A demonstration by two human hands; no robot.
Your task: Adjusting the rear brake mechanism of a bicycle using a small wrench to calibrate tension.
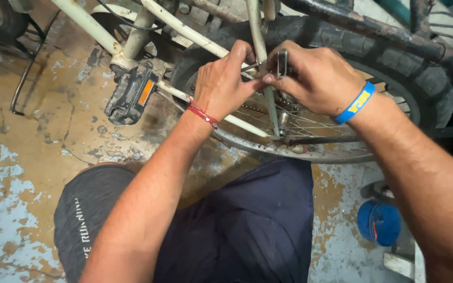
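Both hands, left hand [221,84] and right hand [313,76], pinch a small metal tool [282,63] (beside the bicycle wheel [394,63]).

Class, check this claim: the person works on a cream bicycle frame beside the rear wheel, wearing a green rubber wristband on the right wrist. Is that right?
Not quite: the rubber wristband on the right wrist is blue, not green, as the head view shows. The rest holds: both hands are at the cream bicycle frame beside the spoked rear wheel.
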